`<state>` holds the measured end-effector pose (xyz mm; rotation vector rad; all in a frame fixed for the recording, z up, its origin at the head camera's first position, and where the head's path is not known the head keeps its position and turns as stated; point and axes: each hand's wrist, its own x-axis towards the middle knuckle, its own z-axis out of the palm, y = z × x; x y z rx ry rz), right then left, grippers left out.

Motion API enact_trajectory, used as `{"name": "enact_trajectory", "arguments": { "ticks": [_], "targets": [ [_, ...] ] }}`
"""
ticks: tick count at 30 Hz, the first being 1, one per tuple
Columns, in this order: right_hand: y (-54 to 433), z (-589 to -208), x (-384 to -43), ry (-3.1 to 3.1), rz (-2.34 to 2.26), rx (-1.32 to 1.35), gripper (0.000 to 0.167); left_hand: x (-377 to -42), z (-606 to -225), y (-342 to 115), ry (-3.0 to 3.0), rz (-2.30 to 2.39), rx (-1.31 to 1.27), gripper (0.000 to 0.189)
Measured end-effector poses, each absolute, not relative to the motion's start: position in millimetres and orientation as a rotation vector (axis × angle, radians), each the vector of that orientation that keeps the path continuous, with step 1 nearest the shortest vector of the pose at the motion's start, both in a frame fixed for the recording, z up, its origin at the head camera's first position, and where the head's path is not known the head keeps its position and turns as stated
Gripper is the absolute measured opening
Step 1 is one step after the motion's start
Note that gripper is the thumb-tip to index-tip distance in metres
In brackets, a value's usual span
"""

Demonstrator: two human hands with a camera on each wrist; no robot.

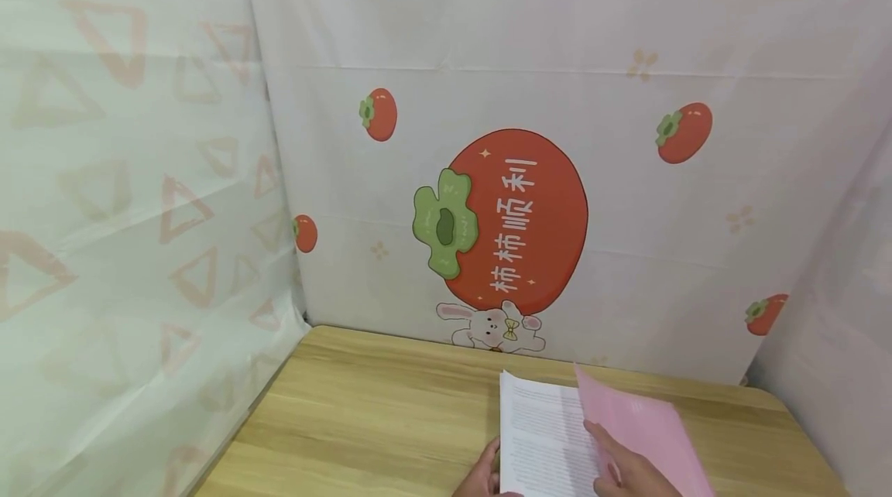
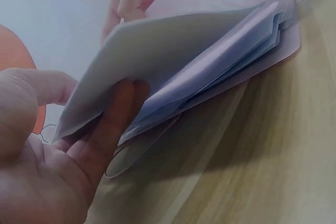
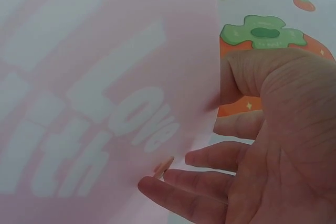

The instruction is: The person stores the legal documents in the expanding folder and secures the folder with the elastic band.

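Note:
A pink folder cover (image 1: 644, 427) stands raised at the right of white printed papers (image 1: 540, 435) over the table. My left hand (image 1: 481, 474) holds the papers at their left edge. Its thumb and fingers pinch an upper layer (image 2: 152, 51) in the left wrist view, fanned away from lower sheets (image 2: 220, 56). My right hand (image 1: 630, 470) pinches the edge of the pink cover, with the thumb at its near edge and the other fingers spread beside it. White lettering (image 3: 142, 111) shows on the cover in the right wrist view.
The wood-grain table (image 1: 362, 412) extends left of the papers. Behind it hangs a white cloth (image 1: 334, 172) with a large printed persimmon (image 1: 557, 226) and a rabbit. Another patterned cloth (image 1: 139, 249) closes the left side; a plain one (image 1: 836, 342) is at the right.

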<state>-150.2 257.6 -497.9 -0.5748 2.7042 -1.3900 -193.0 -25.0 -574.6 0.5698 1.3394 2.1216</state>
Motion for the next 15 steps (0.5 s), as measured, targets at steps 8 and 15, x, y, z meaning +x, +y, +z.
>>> {"name": "enact_trajectory", "arguments": {
  "ticks": [8,15],
  "targets": [
    [257.2,-504.1,-150.5,2.777,-1.409,-0.697,0.075,-193.0,-573.9,-8.7,1.392,2.166,0.452,0.071],
    [257.5,-501.5,-150.8,2.744,-1.425,-0.665,0.076,-194.6,-575.2,0.5,1.338,2.150,0.504,0.075]
  ]
}}
